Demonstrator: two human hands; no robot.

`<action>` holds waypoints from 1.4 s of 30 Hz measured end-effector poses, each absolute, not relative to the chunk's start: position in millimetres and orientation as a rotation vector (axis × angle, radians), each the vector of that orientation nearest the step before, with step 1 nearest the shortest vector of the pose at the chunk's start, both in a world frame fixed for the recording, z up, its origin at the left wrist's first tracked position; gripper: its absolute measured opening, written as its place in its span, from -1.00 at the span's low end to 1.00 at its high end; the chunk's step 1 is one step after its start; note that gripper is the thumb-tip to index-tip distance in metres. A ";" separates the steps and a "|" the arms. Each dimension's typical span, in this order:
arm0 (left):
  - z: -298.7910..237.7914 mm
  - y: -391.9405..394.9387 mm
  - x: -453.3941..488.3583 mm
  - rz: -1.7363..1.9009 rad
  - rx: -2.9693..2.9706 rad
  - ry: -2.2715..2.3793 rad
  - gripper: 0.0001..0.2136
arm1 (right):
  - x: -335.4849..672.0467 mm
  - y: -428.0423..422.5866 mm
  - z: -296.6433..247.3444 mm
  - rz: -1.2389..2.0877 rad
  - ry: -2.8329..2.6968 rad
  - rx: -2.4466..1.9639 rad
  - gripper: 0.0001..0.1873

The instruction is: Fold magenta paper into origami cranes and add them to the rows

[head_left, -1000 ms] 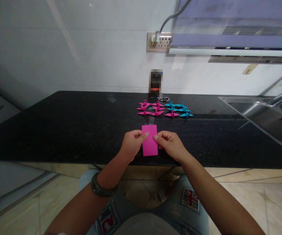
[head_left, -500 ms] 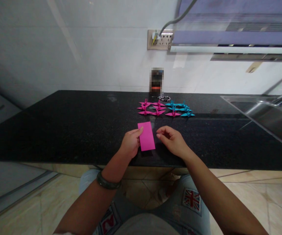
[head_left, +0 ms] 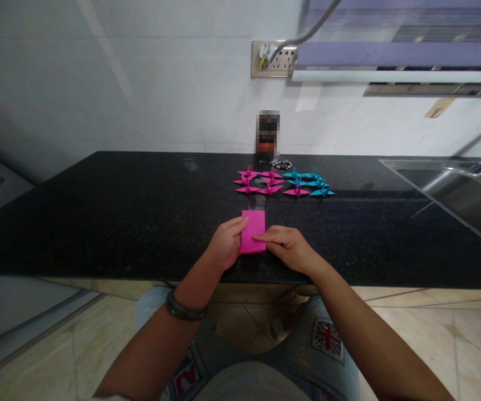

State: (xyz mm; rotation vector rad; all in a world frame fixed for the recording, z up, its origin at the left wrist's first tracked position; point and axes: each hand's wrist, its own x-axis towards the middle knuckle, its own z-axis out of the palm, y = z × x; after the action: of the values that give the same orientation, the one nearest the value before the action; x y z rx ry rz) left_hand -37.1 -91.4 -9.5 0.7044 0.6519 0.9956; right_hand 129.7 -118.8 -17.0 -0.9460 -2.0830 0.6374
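Observation:
Between my two hands is a folded sheet of pink paper (head_left: 254, 227), held just above the black counter. My left hand (head_left: 227, 245) grips its left edge, thumb on top and fingers behind. With its fingers closed on the lower right edge, my right hand (head_left: 287, 245) pinches the same paper. Beyond it stand rows of folded paper cranes: several pink cranes (head_left: 270, 190) on the left and several blue cranes (head_left: 322, 192) on the right, with one pink crane (head_left: 296, 191) in front of the blue ones.
The black counter (head_left: 119, 223) runs across the view. A beaded bracelet (head_left: 281, 165) lies behind the cranes, near a blurred-out dark object (head_left: 268, 133) against the wall. A metal sink (head_left: 466, 195) is set in at the right. A socket panel (head_left: 274, 59) with a plugged-in cable is on the wall.
My right hand, apart from the paper before, now pinches its right edge. The pink paper has turned more upright and looks shorter. My left hand keeps its hold.

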 end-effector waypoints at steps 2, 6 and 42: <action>-8.6 -91.5 -36.9 0.972 0.678 0.620 -0.83 | 128.6 -119.8 -15.8 0.681 -2.059 -0.930 -0.73; -8.0 -91.3 -35.8 0.972 0.656 0.609 -0.82 | 121.6 -122.2 -12.9 0.698 -1.920 -1.001 -0.81; -12.6 -96.1 -35.3 1.011 0.893 0.664 -0.79 | 102.6 -120.3 -9.5 0.940 -1.221 -1.239 -0.76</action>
State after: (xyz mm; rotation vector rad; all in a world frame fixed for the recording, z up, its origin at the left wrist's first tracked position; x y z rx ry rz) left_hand -35.3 -96.1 -12.6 0.8926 0.6641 1.0114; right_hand 102.6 -120.3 -9.5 -1.2391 -1.2210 0.9402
